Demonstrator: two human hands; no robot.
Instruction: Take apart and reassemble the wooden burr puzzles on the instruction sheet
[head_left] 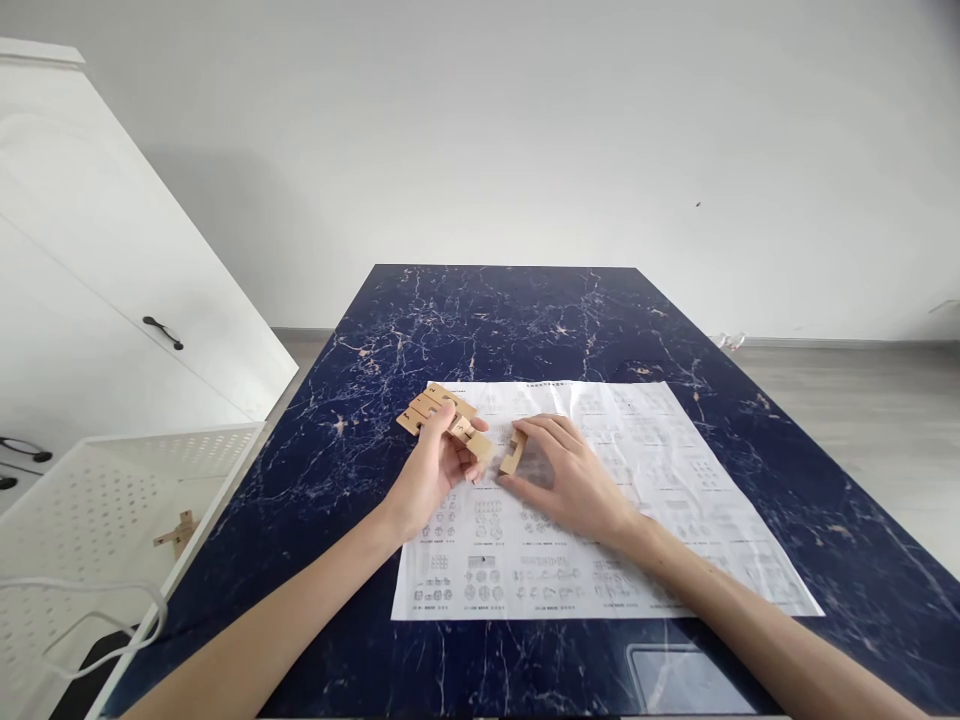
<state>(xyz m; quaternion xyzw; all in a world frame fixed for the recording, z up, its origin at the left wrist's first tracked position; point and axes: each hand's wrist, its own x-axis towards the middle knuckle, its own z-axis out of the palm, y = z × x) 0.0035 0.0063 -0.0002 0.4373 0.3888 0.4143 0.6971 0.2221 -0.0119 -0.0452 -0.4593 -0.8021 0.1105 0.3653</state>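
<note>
My left hand (435,470) is closed around a cluster of notched wooden puzzle pieces (444,415), which sticks out to the upper left just above the paper. My right hand (559,472) pinches a single notched wooden piece (514,451) that rests on the paper, a short gap to the right of the cluster. Both hands are over a white instruction sheet (637,480) printed with small diagrams, spread on a dark blue marbled table (487,310).
A white perforated basket (112,480) stands left of the table, with a small wooden piece (178,530) inside and a white cable (97,610) over its front. A white cabinet (90,280) with black handles stands behind it. A grey rectangle (682,680) lies at the table's near edge.
</note>
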